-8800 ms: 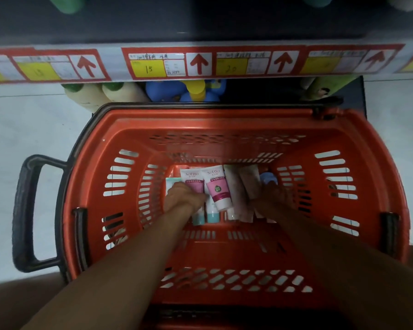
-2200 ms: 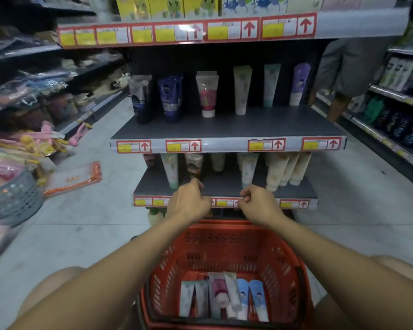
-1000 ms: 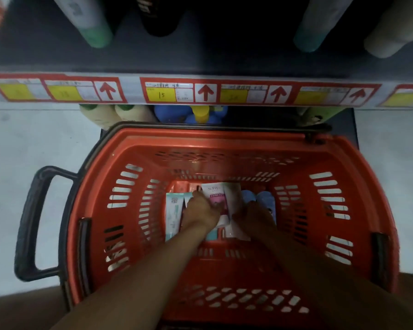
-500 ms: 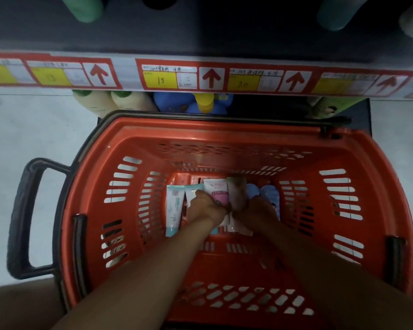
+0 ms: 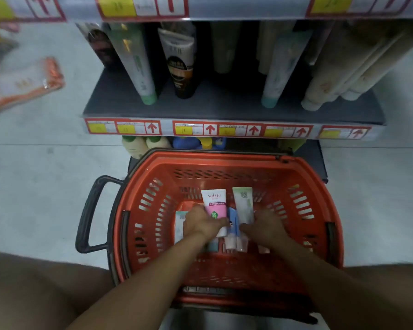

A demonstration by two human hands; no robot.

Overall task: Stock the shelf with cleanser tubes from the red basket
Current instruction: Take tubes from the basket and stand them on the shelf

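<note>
The red basket (image 5: 305,177) stands on the floor in front of the shelf (image 5: 224,108). Both hands are down inside it. My left hand (image 5: 202,223) grips a white and pink cleanser tube (image 5: 215,204), lifted with its flat end pointing toward the shelf. My right hand (image 5: 264,226) holds a pale green tube (image 5: 243,204), also raised. Between them lies a blue tube (image 5: 233,222), and a white-teal tube (image 5: 179,225) shows left of my left hand. More tubes lie under the hands, partly hidden.
Several tubes stand cap-down on the grey shelf, among them a green-capped one (image 5: 138,65) and a black one (image 5: 181,65). Bottles (image 5: 138,144) sit on the lowest level behind the basket. The basket's black handle (image 5: 88,213) sticks out left. An orange packet (image 5: 24,84) lies on the floor.
Both hands have lifted a tube each from the pile in the basket. The view has tilted up, so the shelf with its standing tubes now shows.
</note>
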